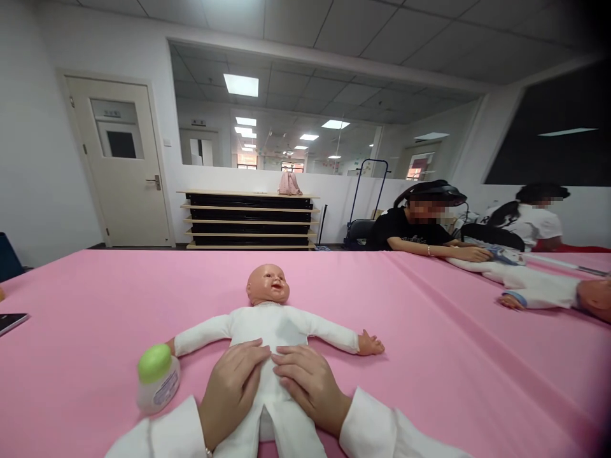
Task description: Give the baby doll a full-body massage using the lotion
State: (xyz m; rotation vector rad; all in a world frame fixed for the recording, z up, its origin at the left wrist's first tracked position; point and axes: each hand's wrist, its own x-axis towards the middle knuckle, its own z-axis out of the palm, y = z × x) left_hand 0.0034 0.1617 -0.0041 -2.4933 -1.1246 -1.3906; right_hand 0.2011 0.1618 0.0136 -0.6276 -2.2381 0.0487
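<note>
Two bare hands rest palms down on the belly of a baby doll (267,331) that lies face up on a pink-draped bench (429,394), its head pointing away from the wearer. The left hand (235,378) and the right hand (312,381), both emerging from white sleeves, lie flattened with their fingers extended, pinching nothing, their fingertips angled inward and nearly meeting at the doll's middle. The doll, with a bald head and a white cloth body, has its arms stretched out to either side and a pale grey patch on its chest. A lotion bottle (160,385) with a green cap stands on the bench to the left, close by one of the doll's hands, while a flat dark device (12,322) is cut off by the picture's left edge.

At right, a co-worker (415,219) in a black top and dark headgear leans over the bench, arms extended toward a patterned cloth (503,253) and a second doll (544,286) in white. Another person (529,216) in a white shirt sits beyond. Against the rear wall, a pink backpack (289,184) sits atop a stack of boards (248,219).
</note>
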